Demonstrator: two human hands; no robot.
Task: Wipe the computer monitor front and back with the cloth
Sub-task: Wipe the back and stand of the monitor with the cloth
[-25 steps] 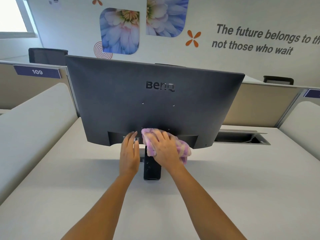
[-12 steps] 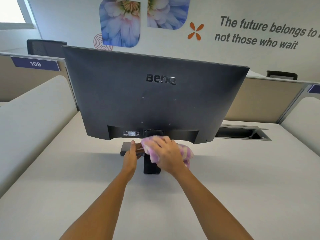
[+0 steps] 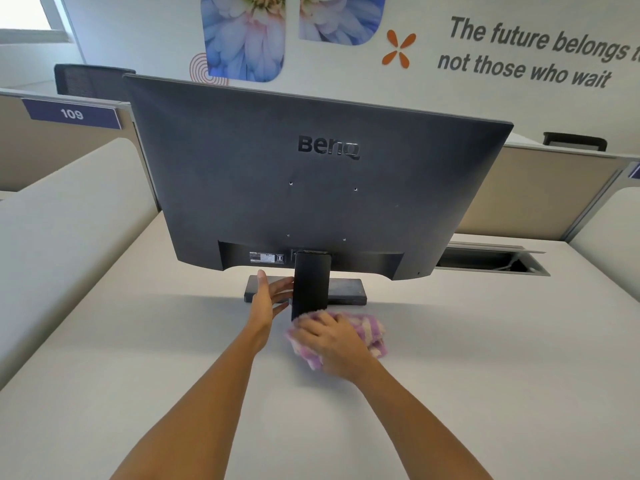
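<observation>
The dark grey monitor [image 3: 311, 188] stands on the white desk [image 3: 138, 393] with its back towards me, on a black stand [image 3: 310, 285] with a flat base [image 3: 346, 289]. My right hand [image 3: 334, 342] presses a purple-and-white striped cloth [image 3: 372, 332] onto the desk at the foot of the stand. My left hand [image 3: 268, 299] rests against the left side of the stand with its fingers spread, touching it. The screen side is hidden.
A low white divider [image 3: 62, 244] runs along the left. Beige partitions [image 3: 540, 192] close the back, one labelled 109. An open cable tray slot [image 3: 491, 261] lies in the desk behind the monitor on the right.
My right hand slid the cloth down from the monitor's lower back, along the stand, to the desk. My left hand dropped from the monitor's bottom edge to the stand.
</observation>
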